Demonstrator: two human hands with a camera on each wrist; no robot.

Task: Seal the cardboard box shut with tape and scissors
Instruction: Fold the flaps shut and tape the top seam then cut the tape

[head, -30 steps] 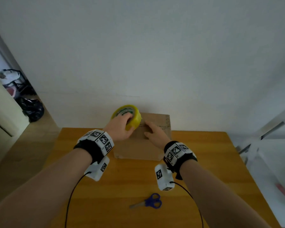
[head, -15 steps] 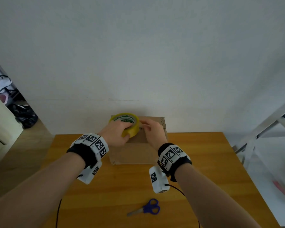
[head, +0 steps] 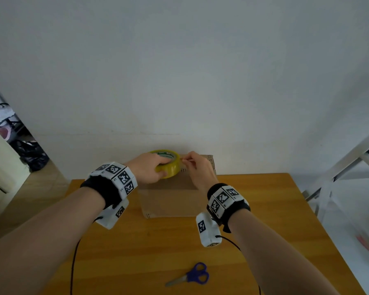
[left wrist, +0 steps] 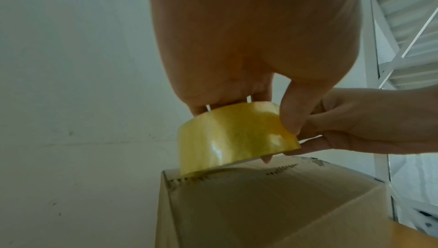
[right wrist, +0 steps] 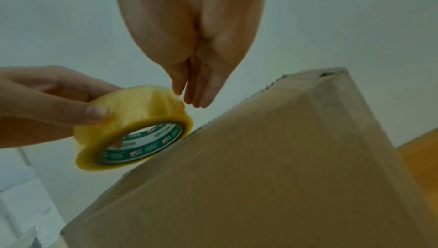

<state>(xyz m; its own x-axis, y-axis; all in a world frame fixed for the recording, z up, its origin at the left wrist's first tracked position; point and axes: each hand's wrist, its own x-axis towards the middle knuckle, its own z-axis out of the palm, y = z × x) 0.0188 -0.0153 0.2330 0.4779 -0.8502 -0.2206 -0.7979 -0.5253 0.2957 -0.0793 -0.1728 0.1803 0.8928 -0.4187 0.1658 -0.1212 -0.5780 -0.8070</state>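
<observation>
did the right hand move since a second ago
Yes. The right hand has left the top of the cardboard box and gone left to the tape roll, fingertips now at its rim.

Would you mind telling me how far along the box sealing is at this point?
Early. Done: the cardboard box sits closed on the table. In hand: the left hand grips the yellow tape roll against the box's far top edge; the right hand picks at the roll's rim. Left: no new strip shows; the scissors lie untouched.
</observation>
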